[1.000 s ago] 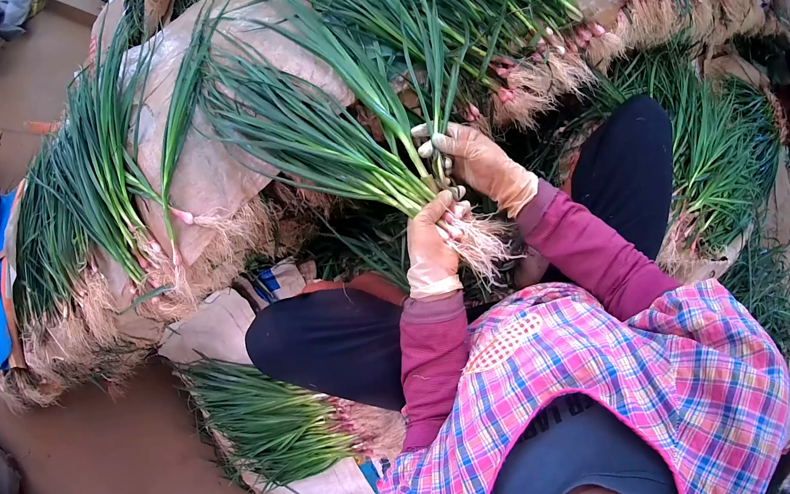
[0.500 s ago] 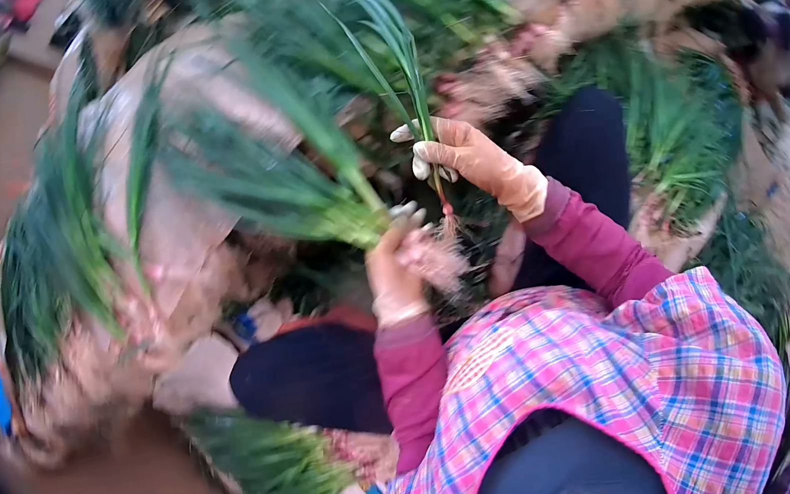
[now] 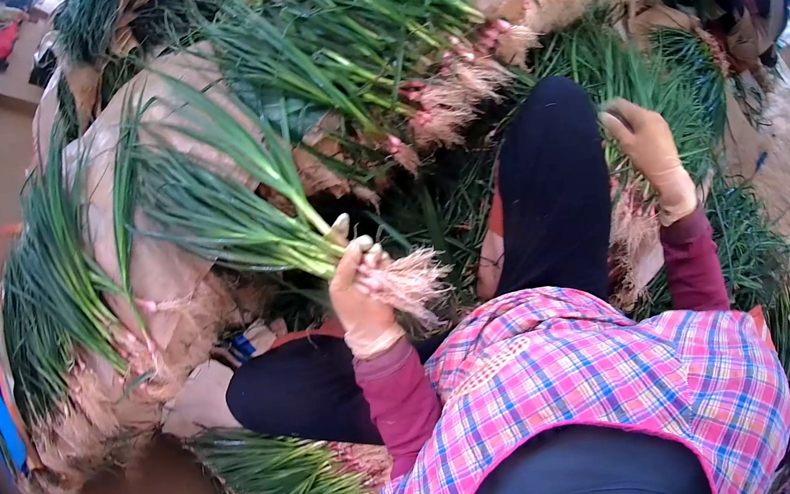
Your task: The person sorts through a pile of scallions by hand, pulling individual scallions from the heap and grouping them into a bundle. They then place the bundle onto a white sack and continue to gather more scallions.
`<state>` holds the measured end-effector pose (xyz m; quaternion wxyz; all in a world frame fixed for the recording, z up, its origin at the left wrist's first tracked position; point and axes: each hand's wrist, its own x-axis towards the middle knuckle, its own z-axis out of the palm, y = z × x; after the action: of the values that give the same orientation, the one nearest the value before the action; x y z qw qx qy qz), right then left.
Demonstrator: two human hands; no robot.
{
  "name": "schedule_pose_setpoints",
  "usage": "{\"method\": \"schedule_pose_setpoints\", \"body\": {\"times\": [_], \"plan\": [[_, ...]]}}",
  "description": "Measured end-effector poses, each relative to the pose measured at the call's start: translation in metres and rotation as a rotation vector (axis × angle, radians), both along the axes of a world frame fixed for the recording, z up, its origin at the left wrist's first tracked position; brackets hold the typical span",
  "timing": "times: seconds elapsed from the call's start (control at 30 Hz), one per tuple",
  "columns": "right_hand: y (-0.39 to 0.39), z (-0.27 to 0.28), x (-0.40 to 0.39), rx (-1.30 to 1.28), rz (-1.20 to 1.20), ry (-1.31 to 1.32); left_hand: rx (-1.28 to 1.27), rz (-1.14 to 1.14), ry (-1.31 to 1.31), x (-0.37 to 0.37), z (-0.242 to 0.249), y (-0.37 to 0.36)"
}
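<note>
A partly gathered bunch of green onions [image 3: 250, 222] is clasped tight near its roots by the left hand [image 3: 358, 287], while the right hand [image 3: 649, 151], fingers loosely curled, is laid on the loose onion pile [image 3: 687, 95] beside the knee, much sorting apparently left.

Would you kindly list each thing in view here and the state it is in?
left hand: gloved, closed around a bunch
held bunch of green onions: gripped near the roots, leaves pointing up-left
right hand: gloved, resting on the loose green onions at the right
bundle by the knee: lying flat on sacking
stacked bundles: piled, roots showing
</note>
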<state>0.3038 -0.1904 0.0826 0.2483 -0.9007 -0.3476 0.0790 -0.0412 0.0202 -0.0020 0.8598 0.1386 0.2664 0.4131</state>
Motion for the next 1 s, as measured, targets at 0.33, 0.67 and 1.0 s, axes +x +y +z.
{"method": "schedule_pose_setpoints", "body": {"times": [0.33, 0.67, 1.0], "plan": [[0.274, -0.174, -0.111, 0.178, 0.312, -0.240, 0.117, 0.050, -0.106, -0.003, 0.003, -0.005], [0.210, -0.102, -0.167, 0.496, 0.283, 1.358, 0.127, -0.113, 0.269, 0.019, -0.032, 0.003], [0.210, -0.150, -0.155, 0.978, -0.057, 1.703, 0.080, -0.026, 0.181, 0.017, -0.025, -0.003]]}}
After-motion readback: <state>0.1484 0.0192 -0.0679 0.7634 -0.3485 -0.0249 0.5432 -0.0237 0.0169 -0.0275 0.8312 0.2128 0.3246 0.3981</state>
